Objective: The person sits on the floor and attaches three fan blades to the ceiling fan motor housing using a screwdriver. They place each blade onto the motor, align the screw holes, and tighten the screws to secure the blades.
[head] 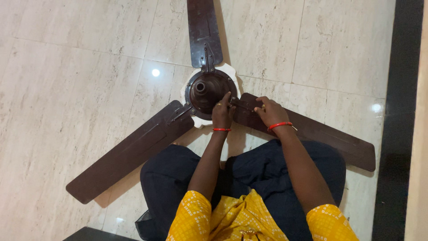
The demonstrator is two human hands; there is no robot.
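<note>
Dark brown ceiling fan (207, 89), three flat blades, round glossy motor hub, on a marble floor (76, 89); top blade cut off. Left hand (222, 114) curled at the hub's edge; grasp unclear. Right hand (269, 111) presses the right blade's bracket (243, 105), fingers bent.

Ceiling fan (209, 91) dark brown; floor (67, 89) cream marble (grey veins); bangles (280, 125) red; top (240, 218) yellow, white-dotted.

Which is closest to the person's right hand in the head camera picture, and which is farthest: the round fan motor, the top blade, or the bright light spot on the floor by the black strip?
From the right hand:
1. Fan motor, just left.
2. Top blade, up and left.
3. Light spot, far right.
</note>
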